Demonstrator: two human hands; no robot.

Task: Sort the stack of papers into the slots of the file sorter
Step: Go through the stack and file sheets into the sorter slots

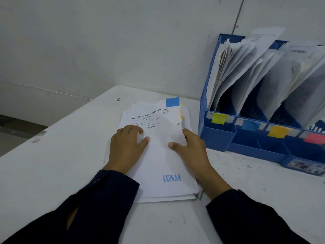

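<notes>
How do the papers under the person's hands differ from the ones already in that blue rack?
The stack of papers lies flat on the table; the filed papers stand tilted in the file sorter. The stack is one pile pressed by the left hand and right hand; the filed ones are split among slots. Both are white printed sheets.

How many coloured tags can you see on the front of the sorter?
4, left to right along the sorter front: yellow-green tag, blue tag, orange tag, pink tag. The frame cuts the sorter off at the right, so more may be hidden.
</notes>
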